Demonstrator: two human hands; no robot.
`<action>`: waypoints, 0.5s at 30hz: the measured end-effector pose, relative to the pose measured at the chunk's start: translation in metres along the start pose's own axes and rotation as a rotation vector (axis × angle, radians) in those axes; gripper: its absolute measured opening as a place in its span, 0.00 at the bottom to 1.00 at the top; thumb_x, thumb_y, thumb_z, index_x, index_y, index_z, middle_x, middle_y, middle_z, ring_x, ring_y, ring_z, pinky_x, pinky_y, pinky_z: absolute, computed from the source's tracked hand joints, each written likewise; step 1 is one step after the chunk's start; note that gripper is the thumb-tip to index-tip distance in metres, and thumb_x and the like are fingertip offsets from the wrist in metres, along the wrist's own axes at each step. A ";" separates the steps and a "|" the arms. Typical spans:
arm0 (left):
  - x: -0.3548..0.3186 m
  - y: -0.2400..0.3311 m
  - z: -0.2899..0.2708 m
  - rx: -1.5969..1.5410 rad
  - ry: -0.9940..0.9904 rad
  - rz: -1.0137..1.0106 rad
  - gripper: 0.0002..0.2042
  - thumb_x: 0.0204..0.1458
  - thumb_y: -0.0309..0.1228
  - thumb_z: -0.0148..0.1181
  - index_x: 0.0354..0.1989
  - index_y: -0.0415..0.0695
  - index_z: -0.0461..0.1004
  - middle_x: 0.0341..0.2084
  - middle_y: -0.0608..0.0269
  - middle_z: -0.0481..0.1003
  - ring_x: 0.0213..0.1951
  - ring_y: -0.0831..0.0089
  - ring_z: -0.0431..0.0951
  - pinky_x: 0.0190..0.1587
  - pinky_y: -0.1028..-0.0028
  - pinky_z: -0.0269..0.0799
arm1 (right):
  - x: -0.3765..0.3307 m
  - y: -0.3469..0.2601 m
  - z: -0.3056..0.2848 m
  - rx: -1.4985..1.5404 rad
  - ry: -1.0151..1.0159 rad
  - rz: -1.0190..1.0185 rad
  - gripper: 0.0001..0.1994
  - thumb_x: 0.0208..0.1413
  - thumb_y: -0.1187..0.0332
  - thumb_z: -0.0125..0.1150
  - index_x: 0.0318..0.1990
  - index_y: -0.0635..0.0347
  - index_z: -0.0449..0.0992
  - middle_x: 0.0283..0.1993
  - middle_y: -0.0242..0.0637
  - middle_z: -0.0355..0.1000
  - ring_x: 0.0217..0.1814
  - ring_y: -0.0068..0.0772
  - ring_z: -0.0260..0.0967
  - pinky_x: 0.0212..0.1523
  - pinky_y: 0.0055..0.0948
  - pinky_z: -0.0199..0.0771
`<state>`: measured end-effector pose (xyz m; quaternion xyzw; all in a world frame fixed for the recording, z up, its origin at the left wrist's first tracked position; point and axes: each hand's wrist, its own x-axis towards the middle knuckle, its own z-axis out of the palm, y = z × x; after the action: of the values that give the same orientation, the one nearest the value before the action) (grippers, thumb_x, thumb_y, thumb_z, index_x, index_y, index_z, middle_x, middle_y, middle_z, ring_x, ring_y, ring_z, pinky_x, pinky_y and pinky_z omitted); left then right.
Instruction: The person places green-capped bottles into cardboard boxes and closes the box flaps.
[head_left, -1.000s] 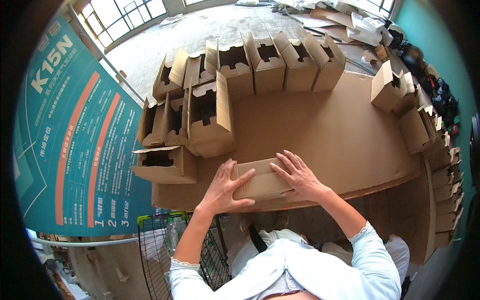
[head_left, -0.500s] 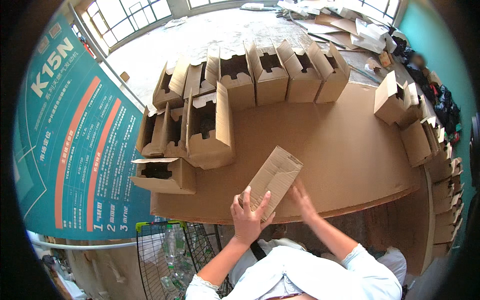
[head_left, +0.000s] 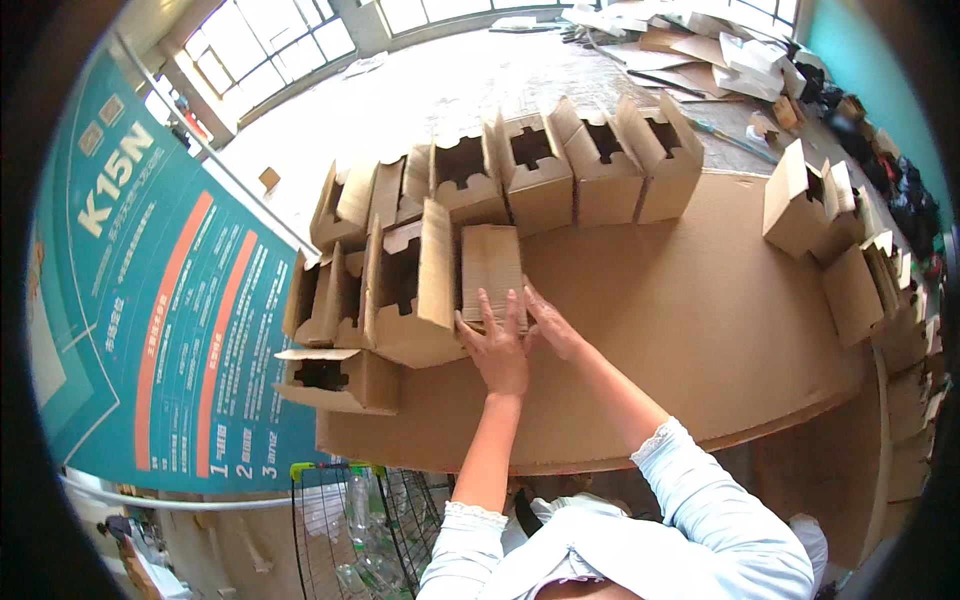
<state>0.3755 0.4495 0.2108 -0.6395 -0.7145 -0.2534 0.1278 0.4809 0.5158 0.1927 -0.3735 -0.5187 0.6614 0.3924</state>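
A closed brown cardboard box (head_left: pixel 492 262) stands on the cardboard-covered table, right beside a taller open box (head_left: pixel 405 290). My left hand (head_left: pixel 495 345) grips its near end, fingers spread over the top. On the box's right side my right hand (head_left: pixel 550 325) presses with its fingers, holding it too. Whether the box's left side touches the open box I cannot tell. Behind it, several open-topped cardboard boxes (head_left: pixel 540 185) stand in a curved row, flaps up and dark inside. Another open box (head_left: pixel 338 380) sits at the table's left front corner.
The brown table top (head_left: pixel 690 300) stretches to the right. More boxes (head_left: pixel 797 205) stand along its right side. A teal printed banner (head_left: pixel 180 330) rises at left. A wire basket (head_left: pixel 385 520) with plastic bottles sits below the front edge. Scrap cardboard (head_left: pixel 690 50) is heaped at the back.
The closed box has moved left and away from me, from a slant to nearly straight, up beside the open boxes. My right hand has come onto its side. The view has shifted slightly.
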 end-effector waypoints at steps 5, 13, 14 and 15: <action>0.012 0.010 0.039 0.118 0.124 -0.119 0.28 0.50 0.50 0.61 0.63 0.64 0.68 0.65 0.58 0.59 0.58 0.34 0.60 0.58 0.37 0.56 | -0.059 -0.020 -0.032 0.076 -0.215 -0.033 0.39 0.64 0.42 0.45 0.73 0.57 0.43 0.76 0.40 0.43 0.77 0.31 0.37 0.73 0.34 0.41; 0.025 0.018 0.049 0.180 0.048 -0.211 0.29 0.60 0.61 0.39 0.66 0.64 0.63 0.67 0.61 0.56 0.60 0.42 0.60 0.58 0.44 0.60 | -0.126 -0.048 -0.272 -0.989 0.554 -0.294 0.33 0.55 0.59 0.64 0.65 0.63 0.61 0.70 0.50 0.56 0.71 0.47 0.54 0.70 0.40 0.54; 0.025 0.018 0.047 0.224 0.017 -0.225 0.29 0.60 0.62 0.36 0.66 0.65 0.62 0.68 0.61 0.55 0.61 0.42 0.59 0.59 0.45 0.60 | -0.127 -0.064 -0.320 -1.156 0.706 -0.321 0.33 0.53 0.59 0.65 0.63 0.65 0.62 0.69 0.50 0.57 0.70 0.49 0.55 0.69 0.40 0.56; 0.025 0.021 0.048 0.167 -0.007 -0.200 0.30 0.60 0.63 0.35 0.67 0.65 0.61 0.69 0.61 0.54 0.62 0.42 0.57 0.60 0.44 0.58 | -0.132 -0.082 -0.369 -1.319 0.881 -0.321 0.33 0.51 0.60 0.67 0.61 0.67 0.63 0.67 0.50 0.59 0.69 0.50 0.55 0.68 0.40 0.58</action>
<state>0.3995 0.4974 0.1874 -0.5530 -0.7938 -0.2021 0.1522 0.8791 0.5538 0.2173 -0.6754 -0.6472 -0.0529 0.3495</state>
